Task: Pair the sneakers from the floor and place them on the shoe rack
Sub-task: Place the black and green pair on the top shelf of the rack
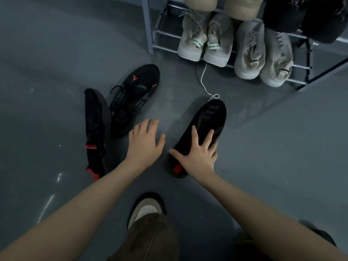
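Observation:
Three black sneakers lie on the grey floor. One black sneaker with a red heel tab [205, 127] stands upright at centre right; my right hand [199, 151] rests on its top with fingers spread, not closed around it. My left hand [145, 142] hovers open just left of it, beside a black sneaker with orange marks [134, 98]. A third black sneaker with red tabs [94, 129] lies on its side at the far left. The shoe rack [160, 37] stands at the top.
The rack's lower shelf holds two pairs of pale grey sneakers [205, 40] [263, 53]; beige and black shoes sit on the shelf above. A white lace [204, 81] trails onto the floor. My own foot in a beige shoe [146, 206] is at bottom centre.

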A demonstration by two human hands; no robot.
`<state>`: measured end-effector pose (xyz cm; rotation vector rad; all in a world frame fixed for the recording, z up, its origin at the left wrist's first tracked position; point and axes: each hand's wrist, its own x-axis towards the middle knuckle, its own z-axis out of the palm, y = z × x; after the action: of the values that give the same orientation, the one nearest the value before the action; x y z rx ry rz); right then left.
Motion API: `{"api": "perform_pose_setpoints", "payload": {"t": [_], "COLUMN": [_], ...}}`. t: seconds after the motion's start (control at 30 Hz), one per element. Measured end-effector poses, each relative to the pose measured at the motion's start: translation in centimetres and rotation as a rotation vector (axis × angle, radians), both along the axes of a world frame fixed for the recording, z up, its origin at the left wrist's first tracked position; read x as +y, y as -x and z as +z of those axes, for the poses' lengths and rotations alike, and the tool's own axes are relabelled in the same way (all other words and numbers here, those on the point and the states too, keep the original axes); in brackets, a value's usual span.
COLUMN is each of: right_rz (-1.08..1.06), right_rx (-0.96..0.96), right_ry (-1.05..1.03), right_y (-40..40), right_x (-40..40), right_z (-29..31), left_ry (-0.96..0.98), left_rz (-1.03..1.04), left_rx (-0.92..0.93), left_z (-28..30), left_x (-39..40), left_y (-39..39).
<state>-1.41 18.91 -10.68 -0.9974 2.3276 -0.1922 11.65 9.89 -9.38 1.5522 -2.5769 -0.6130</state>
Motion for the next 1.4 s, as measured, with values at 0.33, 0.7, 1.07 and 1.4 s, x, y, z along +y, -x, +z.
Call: {"api": "perform_pose_setpoints", "payload": {"t": [0.33,0.7,1.07,1.4], "right_rz": [0.25,0.281,0.343,0.361], "right_rx": [0.045,-0.116,-0.085,-0.105], "right_ry": [0.035,0.303,0.412,0.505], "right_y": [0.2,-5.7,-6.9,-4.7], "right_x": [-3.2,-2.9,-1.2,-2.4], "right_z": [-0.3,1.5,2.0,2.2], "left_ry": [0.183,0.066,-0.246,0.048], "left_rz": [0.263,0.455,0.72,0.543], "left_rx": [-0.081,0.025,0.11,0.257], "left_z": [0.9,-0.4,-0.6,1.5], "left_x": [-2.2,0.0,0.6,1.4], "left_y": [-5.5,-9.5,-11.1,-8.8]}}
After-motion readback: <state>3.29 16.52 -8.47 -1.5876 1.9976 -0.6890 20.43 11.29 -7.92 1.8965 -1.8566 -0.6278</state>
